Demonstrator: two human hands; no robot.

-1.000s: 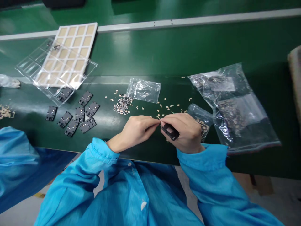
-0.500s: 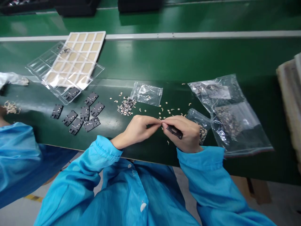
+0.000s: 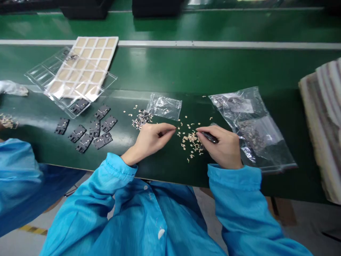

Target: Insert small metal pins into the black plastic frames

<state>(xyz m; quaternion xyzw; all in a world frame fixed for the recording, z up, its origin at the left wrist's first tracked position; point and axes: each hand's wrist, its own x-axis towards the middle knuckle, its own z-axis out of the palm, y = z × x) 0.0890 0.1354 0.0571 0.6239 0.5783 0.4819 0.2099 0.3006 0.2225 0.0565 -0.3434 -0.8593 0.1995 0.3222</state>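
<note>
- On the green-topped bench [image 3: 213,67], a loose scatter of small beige metal pieces [image 3: 191,142] lies between the hands, at nine o'clock from the right hand [image 3: 221,147].
- The right hand's fingers [image 3: 213,128] are closed on a slim black part [image 3: 210,137], pinching it at the edge of the scatter.
- The left hand [image 3: 150,142] has its fingers [image 3: 166,132] curled almost shut, tips together; whether they hold a tiny piece, I cannot tell.
- A heap of dark and copper-coloured bits [image 3: 141,119] sits at twelve o'clock from the left hand, with matte black plastic brackets [image 3: 87,131] at nine o'clock.
- A clear zip bag of dark parts [image 3: 253,131] lies at three o'clock from the right hand.
- Risk: a light blue cuff [image 3: 234,177] dragging across the unconfined pieces could sweep them into the heap or off the bench.
- Risk: a slackened pinch could drop the black part among them.
</note>
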